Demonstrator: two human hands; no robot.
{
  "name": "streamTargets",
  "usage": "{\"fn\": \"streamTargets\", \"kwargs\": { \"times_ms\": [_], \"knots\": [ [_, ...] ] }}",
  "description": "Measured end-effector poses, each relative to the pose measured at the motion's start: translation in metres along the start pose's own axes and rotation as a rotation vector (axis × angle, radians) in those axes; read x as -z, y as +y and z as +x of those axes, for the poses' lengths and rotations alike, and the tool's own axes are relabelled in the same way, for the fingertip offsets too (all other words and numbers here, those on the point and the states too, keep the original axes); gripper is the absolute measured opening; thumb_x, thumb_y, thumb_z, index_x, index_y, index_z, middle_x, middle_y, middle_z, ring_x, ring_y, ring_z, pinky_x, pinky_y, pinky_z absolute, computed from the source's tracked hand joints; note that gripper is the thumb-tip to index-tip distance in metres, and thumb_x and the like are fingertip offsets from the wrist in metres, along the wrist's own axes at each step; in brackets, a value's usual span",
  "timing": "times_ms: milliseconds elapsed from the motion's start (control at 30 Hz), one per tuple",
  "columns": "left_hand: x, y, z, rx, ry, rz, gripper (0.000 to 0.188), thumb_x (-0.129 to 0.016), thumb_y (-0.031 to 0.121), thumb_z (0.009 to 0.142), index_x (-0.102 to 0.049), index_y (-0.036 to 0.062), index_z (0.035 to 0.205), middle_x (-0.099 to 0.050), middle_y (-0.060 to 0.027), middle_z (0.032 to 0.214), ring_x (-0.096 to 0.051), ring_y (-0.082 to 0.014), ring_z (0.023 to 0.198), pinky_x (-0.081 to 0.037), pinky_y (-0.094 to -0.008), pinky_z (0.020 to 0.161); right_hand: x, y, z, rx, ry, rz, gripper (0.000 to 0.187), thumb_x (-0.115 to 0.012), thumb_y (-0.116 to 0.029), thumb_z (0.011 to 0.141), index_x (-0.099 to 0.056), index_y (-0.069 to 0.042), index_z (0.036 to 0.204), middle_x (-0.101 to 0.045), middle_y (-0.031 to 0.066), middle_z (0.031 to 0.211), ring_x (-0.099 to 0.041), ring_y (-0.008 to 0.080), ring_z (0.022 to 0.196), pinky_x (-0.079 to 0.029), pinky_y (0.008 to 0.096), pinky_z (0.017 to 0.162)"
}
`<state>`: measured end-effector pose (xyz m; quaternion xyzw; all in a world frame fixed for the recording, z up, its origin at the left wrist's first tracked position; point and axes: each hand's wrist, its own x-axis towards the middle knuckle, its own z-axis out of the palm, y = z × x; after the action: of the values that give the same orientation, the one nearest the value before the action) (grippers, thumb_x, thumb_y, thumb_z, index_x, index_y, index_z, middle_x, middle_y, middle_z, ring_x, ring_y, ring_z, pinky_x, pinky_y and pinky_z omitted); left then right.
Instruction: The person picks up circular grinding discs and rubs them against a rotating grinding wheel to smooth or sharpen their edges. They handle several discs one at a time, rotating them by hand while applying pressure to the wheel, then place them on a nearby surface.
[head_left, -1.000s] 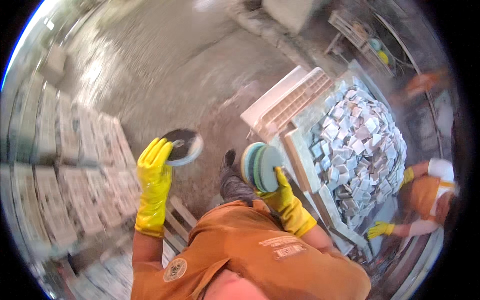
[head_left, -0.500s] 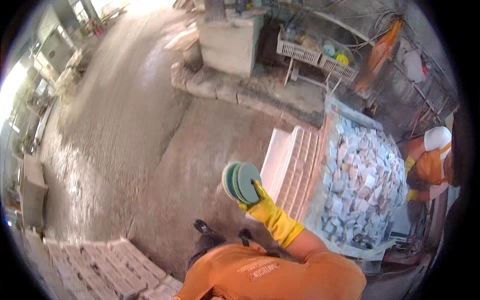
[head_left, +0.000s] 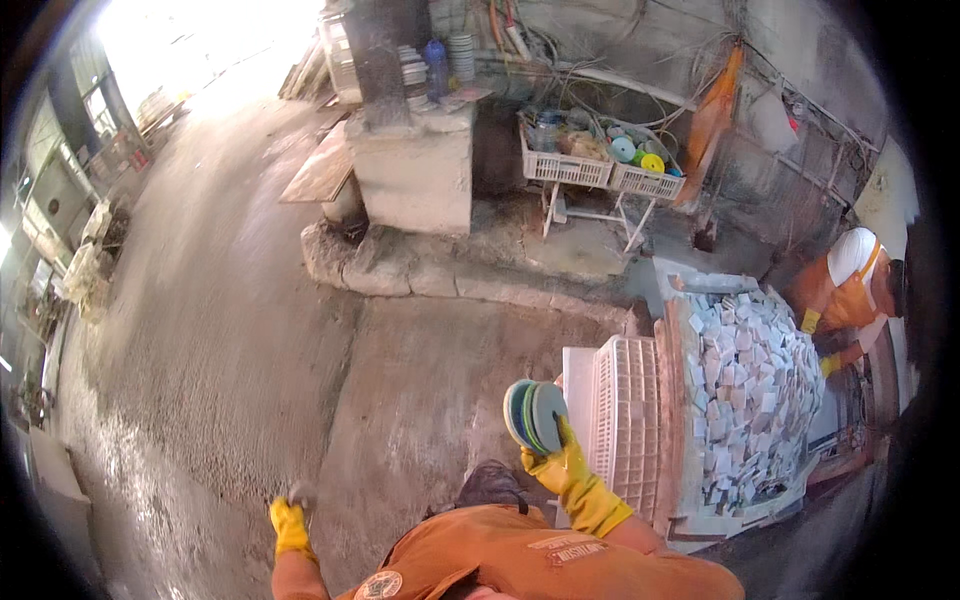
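My right hand point(head_left: 568, 470), in a yellow rubber glove, is closed round a stack of round polishing pads point(head_left: 537, 414) with grey faces and green and blue edges. The stack is held up on edge, left of a white plastic crate point(head_left: 632, 420). Lower left, my left hand point(head_left: 290, 525), also in a yellow glove, hangs over the floor with its fingers closed. At its fingertips shows a small round greyish thing point(head_left: 302, 493), too blurred to name.
A table heaped with small stone tiles point(head_left: 750, 390) stands at the right. A co-worker point(head_left: 850, 285) in orange and yellow gloves reaches toward it. White baskets point(head_left: 568, 168) rest on a stand at the back, beside a concrete block point(head_left: 415, 180). Concrete floor point(head_left: 220, 330) stretches left.
My left hand has come into view at the lower left. The view has shifted, and the crate, tile table and baskets sit differently in it. The pads remain in my right hand.
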<state>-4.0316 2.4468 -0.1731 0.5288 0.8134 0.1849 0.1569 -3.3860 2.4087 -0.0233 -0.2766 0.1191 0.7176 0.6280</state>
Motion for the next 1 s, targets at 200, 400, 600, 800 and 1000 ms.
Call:
{"fn": "streamTargets", "kwargs": {
  "times_ms": [200,400,600,800,1000],
  "knots": [
    [-0.108,0.274,0.210,-0.277,-0.004,-0.300,0.037,-0.068,0.012,0.085,-0.067,0.0011,0.120,-0.070,-0.0191,0.113,-0.067,-0.0351,0.106,-0.052,-0.0403,0.094,0.011,-0.065,0.062,0.111,0.114,0.168,0.060,-0.066,-0.061,0.089,-0.069,-0.008,0.116,-0.071,0.0140,0.100,-0.068,0.0310,0.088,-0.057,0.0425,0.072],
    [-0.107,0.536,0.229,-0.676,-0.171,-0.299,0.030,-0.072,0.012,0.084,-0.070,0.0016,0.112,-0.073,-0.0197,0.097,-0.070,-0.0380,0.093,-0.054,-0.0419,0.083,-0.021,-0.156,0.164,0.133,0.123,0.207,0.060,-0.069,-0.058,0.089,-0.067,-0.008,0.122,-0.071,0.0180,0.108,-0.067,0.0355,0.088,-0.058,0.0464,0.070],
    [-0.085,0.649,0.276,-0.691,-0.005,-0.295,0.029,-0.073,0.016,0.085,-0.070,0.0021,0.111,-0.071,-0.0214,0.096,-0.069,-0.0391,0.089,-0.054,-0.0420,0.077,-0.117,-0.271,0.261,0.160,0.073,-0.006,0.055,-0.074,-0.049,0.090,-0.063,-0.009,0.126,-0.070,0.0159,0.110,-0.067,0.0343,0.091,-0.059,0.0457,0.071],
    [-0.078,0.712,0.362,-0.473,-0.175,-0.544,0.031,-0.067,0.010,0.090,-0.067,-0.0014,0.120,-0.073,-0.0146,0.092,-0.070,-0.0233,0.078,-0.055,-0.0362,0.070,-0.176,-0.337,0.366,0.177,0.006,-0.012,0.059,-0.071,-0.051,0.091,-0.060,-0.010,0.132,-0.068,0.0152,0.118,-0.067,0.0339,0.095,-0.059,0.0441,0.075],
    [-0.095,0.803,0.477,-0.564,0.057,-0.644,0.036,-0.069,0.007,0.093,-0.066,0.0028,0.128,-0.072,-0.0125,0.109,-0.068,-0.0178,0.090,-0.054,-0.0311,0.078,-0.226,-0.373,0.442,0.157,0.013,0.064,0.059,-0.071,-0.049,0.092,-0.059,-0.010,0.134,-0.066,0.0148,0.123,-0.065,0.0332,0.103,-0.056,0.0450,0.080]
  ]
}}
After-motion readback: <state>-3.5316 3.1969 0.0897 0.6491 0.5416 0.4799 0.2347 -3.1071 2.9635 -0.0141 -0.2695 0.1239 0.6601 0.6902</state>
